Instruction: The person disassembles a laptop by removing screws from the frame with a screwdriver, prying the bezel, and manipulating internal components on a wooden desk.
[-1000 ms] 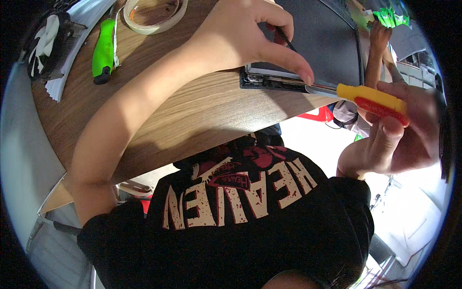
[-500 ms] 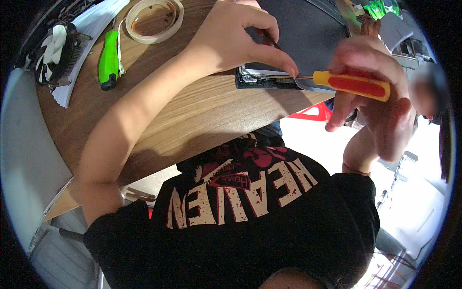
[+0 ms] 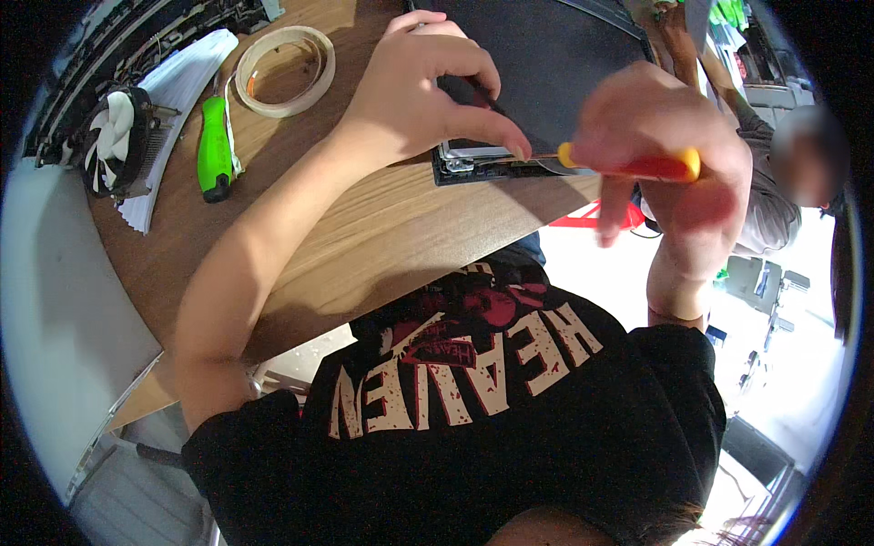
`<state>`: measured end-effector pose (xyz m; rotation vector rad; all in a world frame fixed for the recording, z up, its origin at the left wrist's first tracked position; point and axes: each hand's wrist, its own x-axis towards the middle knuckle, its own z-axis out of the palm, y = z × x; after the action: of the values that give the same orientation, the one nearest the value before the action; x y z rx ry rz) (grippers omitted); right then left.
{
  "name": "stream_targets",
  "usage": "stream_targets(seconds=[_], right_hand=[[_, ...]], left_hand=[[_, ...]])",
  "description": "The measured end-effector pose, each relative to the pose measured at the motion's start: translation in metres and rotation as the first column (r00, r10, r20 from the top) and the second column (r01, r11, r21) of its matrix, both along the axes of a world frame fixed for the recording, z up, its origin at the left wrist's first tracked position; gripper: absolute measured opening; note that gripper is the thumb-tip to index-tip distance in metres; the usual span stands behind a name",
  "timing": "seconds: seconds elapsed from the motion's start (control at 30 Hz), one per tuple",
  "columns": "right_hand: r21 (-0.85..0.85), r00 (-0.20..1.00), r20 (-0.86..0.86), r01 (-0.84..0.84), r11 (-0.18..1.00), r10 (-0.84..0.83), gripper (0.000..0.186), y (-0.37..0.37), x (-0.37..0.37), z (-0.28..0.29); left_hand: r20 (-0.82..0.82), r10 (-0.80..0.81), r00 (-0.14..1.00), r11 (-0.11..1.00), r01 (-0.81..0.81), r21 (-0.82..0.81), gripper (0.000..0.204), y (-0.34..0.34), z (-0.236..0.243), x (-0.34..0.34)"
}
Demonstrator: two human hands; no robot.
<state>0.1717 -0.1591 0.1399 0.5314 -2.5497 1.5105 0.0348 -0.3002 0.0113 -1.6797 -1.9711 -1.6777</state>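
My left hand (image 3: 419,100) rests at the near left corner of a dark flat panel (image 3: 555,59), fingers curled round a dark piece I cannot make out, thumb stretched along the panel's near edge beside some exposed metal parts (image 3: 460,159). My right hand (image 3: 669,136), blurred, grips a yellow-and-red screwdriver (image 3: 646,166) held nearly horizontal; its thin shaft points left to that edge, near my left thumb. Whether the tip touches the parts I cannot tell.
On the wooden desk (image 3: 364,237) lie a tape roll (image 3: 323,73), a green-handled tool (image 3: 215,150), white strips (image 3: 200,50) and a white-bladed fan (image 3: 114,141), with black electronics (image 3: 73,91) behind. At the right another person (image 3: 765,227) reaches beside the panel.
The desk and panel appear lower and further left in the picture. My right hand has turned over the screwdriver, its fingers now higher over the handle, with the tool still pointing left.
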Motion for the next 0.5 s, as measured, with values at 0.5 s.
stream_targets(seconds=[0.5], right_hand=[[-0.064, 0.972, -0.194, -0.148, 0.987, 0.133, 0.059, 0.01, -0.011, -0.013]], left_hand=[[-0.022, 0.033, 0.999, 0.999, -0.033, -0.017, 0.044, 0.0, -0.009, 0.001]])
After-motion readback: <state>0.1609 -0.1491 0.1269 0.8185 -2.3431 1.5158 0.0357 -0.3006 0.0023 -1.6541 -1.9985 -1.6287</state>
